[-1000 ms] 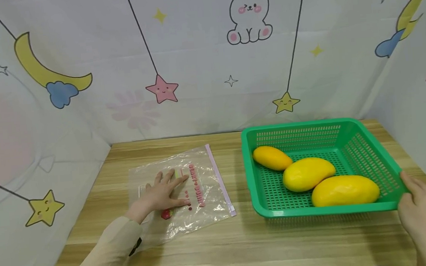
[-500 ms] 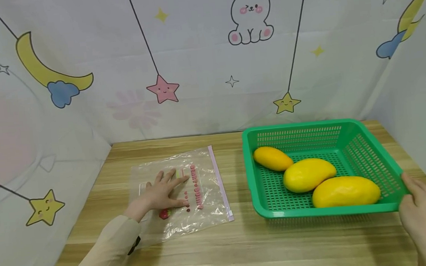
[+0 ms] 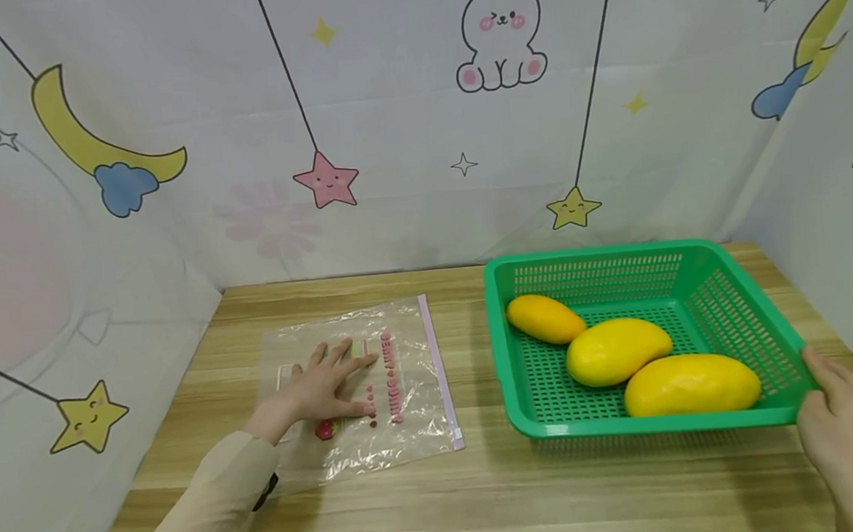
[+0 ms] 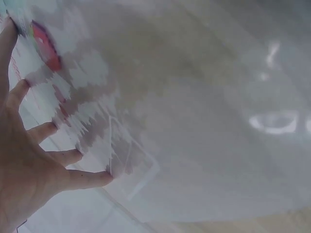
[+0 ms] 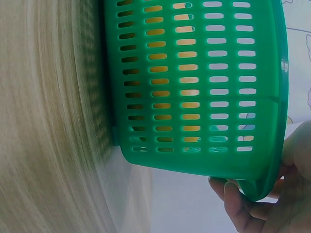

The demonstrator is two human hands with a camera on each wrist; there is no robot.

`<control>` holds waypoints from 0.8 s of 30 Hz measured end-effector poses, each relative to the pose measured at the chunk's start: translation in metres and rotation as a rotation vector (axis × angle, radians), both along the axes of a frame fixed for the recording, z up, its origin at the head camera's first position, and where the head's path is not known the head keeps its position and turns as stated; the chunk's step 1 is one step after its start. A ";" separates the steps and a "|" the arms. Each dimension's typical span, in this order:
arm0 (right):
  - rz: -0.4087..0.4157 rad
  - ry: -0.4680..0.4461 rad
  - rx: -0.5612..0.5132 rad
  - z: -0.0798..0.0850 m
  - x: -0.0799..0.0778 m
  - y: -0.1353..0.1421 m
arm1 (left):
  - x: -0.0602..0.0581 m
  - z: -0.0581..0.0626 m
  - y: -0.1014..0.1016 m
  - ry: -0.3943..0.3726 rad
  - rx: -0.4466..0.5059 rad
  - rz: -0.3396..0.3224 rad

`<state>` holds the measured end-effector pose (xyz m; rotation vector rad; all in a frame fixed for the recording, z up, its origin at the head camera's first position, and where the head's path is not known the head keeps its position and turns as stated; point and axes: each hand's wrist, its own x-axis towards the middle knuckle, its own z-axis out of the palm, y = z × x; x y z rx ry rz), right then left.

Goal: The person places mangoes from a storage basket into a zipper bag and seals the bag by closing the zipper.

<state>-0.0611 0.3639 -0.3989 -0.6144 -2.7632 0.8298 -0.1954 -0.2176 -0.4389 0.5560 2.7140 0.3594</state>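
Note:
A clear zip bag (image 3: 414,400) with a lilac slider strip and pink lettering lies flat on the left of the table. My left hand (image 3: 323,388) rests on it with fingers spread, and in the left wrist view the fingertips touch the film. To the right stands a green slotted basket (image 3: 506,377) holding a small orange-yellow mango (image 3: 546,318) and two larger yellow ones, the middle mango (image 3: 618,351) and the front mango (image 3: 691,384). At its front right corner my right hand (image 3: 845,425) grips the rim; the right wrist view shows fingers curled under it.
The wood-grain table (image 3: 445,507) meets a white patterned cloth (image 3: 400,118) at the back, with more cloth along both sides. A strip of bare tabletop separates the bag from the basket.
The bag's zip edge has turned slightly, its lower end shifting left and down under my left hand. My right hand keeps its grip on the basket, which stays in place.

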 end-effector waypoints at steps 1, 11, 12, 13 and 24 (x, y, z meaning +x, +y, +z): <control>0.001 0.000 0.000 0.000 0.000 0.000 | 0.000 0.000 0.000 -0.001 0.002 -0.001; 0.003 0.000 -0.009 0.002 0.001 -0.001 | -0.001 0.001 -0.001 -0.006 0.008 -0.021; 0.003 -0.003 -0.009 0.002 0.001 -0.001 | -0.001 0.001 -0.002 -0.006 0.009 -0.027; 0.002 -0.006 -0.009 0.002 0.001 -0.001 | -0.001 0.001 -0.001 -0.007 0.012 -0.031; -0.002 -0.006 -0.012 0.002 0.001 -0.001 | -0.003 0.001 -0.005 -0.009 0.027 -0.056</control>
